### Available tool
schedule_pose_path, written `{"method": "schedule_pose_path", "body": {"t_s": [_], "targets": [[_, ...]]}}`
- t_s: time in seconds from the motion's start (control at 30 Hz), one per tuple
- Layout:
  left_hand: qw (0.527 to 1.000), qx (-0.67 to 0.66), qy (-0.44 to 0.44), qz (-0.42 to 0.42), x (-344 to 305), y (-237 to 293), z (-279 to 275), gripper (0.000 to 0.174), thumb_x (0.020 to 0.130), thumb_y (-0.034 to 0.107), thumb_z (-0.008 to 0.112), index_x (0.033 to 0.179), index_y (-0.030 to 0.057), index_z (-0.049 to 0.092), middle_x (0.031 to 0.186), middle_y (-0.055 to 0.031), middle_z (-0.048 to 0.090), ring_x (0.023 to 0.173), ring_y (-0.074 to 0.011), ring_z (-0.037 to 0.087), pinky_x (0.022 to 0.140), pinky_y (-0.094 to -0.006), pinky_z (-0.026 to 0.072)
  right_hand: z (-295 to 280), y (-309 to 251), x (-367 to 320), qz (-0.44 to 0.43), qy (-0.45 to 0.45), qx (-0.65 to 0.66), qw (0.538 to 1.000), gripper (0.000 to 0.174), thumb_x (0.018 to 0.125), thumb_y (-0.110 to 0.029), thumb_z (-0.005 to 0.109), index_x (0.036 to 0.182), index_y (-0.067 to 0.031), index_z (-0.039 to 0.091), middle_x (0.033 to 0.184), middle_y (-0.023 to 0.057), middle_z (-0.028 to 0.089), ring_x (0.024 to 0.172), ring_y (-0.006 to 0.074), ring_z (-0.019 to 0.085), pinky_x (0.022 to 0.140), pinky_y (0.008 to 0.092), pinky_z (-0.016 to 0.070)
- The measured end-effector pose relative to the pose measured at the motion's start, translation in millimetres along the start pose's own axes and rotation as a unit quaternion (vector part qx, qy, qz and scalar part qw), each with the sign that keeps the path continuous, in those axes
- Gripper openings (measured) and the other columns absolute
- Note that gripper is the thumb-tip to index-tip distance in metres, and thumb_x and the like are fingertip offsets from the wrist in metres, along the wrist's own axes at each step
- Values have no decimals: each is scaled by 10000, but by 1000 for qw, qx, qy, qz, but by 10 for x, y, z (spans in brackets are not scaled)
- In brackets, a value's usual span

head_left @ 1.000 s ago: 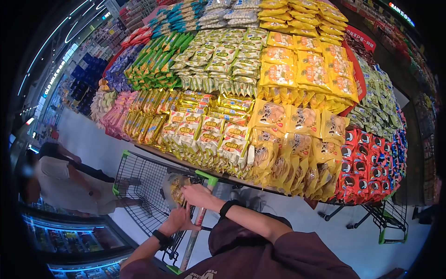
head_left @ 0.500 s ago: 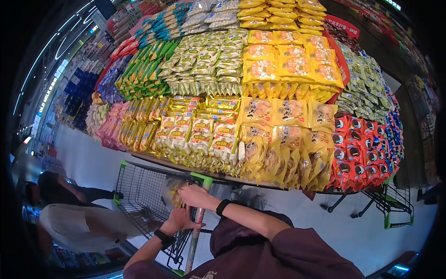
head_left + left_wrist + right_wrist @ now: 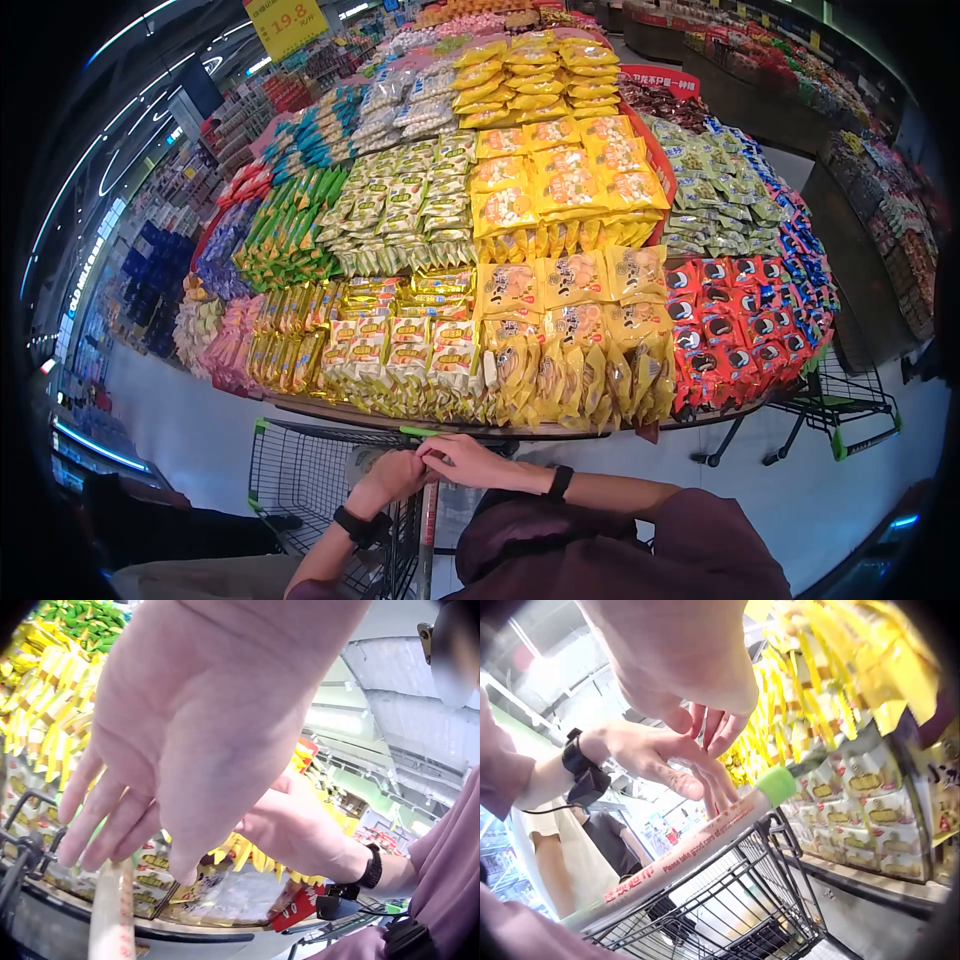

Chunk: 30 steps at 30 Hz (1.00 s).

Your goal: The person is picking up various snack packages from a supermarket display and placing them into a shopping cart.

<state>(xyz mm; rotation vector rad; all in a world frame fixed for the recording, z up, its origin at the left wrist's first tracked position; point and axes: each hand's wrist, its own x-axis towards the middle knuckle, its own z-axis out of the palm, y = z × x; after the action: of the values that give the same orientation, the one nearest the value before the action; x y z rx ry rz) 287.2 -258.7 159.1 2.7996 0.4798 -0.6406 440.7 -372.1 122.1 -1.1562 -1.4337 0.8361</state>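
My left hand (image 3: 385,480) hovers at the cart's handle bar (image 3: 430,515), palm down. In the left wrist view the same hand (image 3: 195,727) has its fingers extended near the white bar (image 3: 112,915). My right hand (image 3: 468,463) lies across the left hand's fingers at the bar's green end; whether they touch is hard to tell. Seen from the right wrist, the right hand (image 3: 682,667) has loosely bent fingers, with the left hand (image 3: 656,757) just below. Neither hand visibly holds anything. A clear bag (image 3: 365,458) shows partly behind the left hand.
The wire cart (image 3: 290,470) stands against a long display heaped with yellow packets (image 3: 570,180), white packets (image 3: 405,350) and red packets (image 3: 735,325). Another cart (image 3: 840,405) is at the right. A person in dark clothing (image 3: 170,520) is at the lower left.
The right hand has moved off the bag and onto the left hand's fingers. The left hand has shifted up beside it. The head view has turned, bringing more of the display's far side into sight.
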Motion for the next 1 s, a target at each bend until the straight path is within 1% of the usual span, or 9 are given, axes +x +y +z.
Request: {"method": "schedule_pose_path", "body": {"t_s": [0.03, 0.17, 0.27, 0.33, 0.4, 0.5, 0.63, 0.9, 1.0], "targets": [[999, 12, 7, 28, 25, 124, -156, 405, 909, 414, 556, 879, 16, 624, 730, -200, 650, 706, -399, 641, 647, -478, 516, -90, -14, -101, -5, 16, 5, 1000, 178, 928, -146, 564, 1045, -22, 618, 950, 129, 668, 874, 267, 659, 765, 348, 523], [985, -33, 108, 130, 211, 379, -304, 220, 922, 261, 555, 938, 45, 586, 673, -164, 616, 693, -361, 631, 686, -442, 496, -477, -158, -499, 10, 33, -20, 999, 145, 921, -124, 578, 1009, -13, 607, 852, 107, 673, 762, 219, 663, 681, 317, 516], [967, -49, 163, 190, 321, 495, -320, 174, 899, 222, 581, 974, 65, 590, 711, -157, 623, 693, -354, 629, 647, -447, 495, -691, -300, -714, 75, -6, 2, 997, 131, 920, -111, 588, 1010, -22, 625, 844, 87, 682, 725, 168, 662, 663, 287, 520], [964, -38, 166, 205, 355, 632, -415, 148, 846, 156, 611, 963, 67, 599, 822, -111, 644, 785, -287, 640, 722, -399, 486, -786, -457, -780, 86, -31, 12, 996, 129, 929, -98, 582, 1019, -28, 642, 880, 74, 693, 736, 125, 670, 682, 267, 531], [943, -70, 202, 253, 414, 718, -445, 144, 828, 140, 619, 949, 64, 602, 896, -85, 648, 842, -261, 638, 759, -381, 476, -765, -483, -764, 40, -13, -52, 998, 95, 896, -95, 613, 961, -35, 646, 827, 77, 670, 695, 165, 653, 641, 283, 517], [925, -111, 253, 261, 460, 850, -514, 300, 740, 97, 648, 1034, 52, 609, 990, -80, 639, 880, -269, 631, 794, -379, 473, -639, -409, -675, -32, 16, -100, 994, 50, 850, -76, 636, 884, -42, 621, 757, 87, 626, 628, 212, 618, 590, 322, 495], [904, -182, 306, 236, 368, 774, -551, 383, 688, 62, 654, 1068, 35, 613, 1022, -111, 635, 898, -294, 633, 800, -381, 492, -568, -434, -507, 3, 2, -101, 995, 63, 857, -87, 631, 877, -47, 587, 747, 96, 616, 646, 235, 622, 597, 347, 497], [868, -312, 356, 151, 35, 543, -482, 295, 731, -1, 662, 1024, 4, 629, 1053, -148, 645, 929, -315, 648, 782, -363, 532, -572, -864, -151, -49, -101, -162, 980, 170, 902, -180, 605, 1010, -65, 541, 745, 121, 617, 660, 312, 633, 589, 401, 515], [848, -337, 386, 133, -27, 436, -512, 239, 781, -17, 626, 1014, 38, 637, 1042, -89, 650, 871, -295, 658, 739, -360, 534, -634, -1157, 71, -66, -128, -224, 964, 167, 908, -193, 589, 1015, -69, 553, 810, 113, 616, 711, 295, 636, 629, 387, 525]]}}
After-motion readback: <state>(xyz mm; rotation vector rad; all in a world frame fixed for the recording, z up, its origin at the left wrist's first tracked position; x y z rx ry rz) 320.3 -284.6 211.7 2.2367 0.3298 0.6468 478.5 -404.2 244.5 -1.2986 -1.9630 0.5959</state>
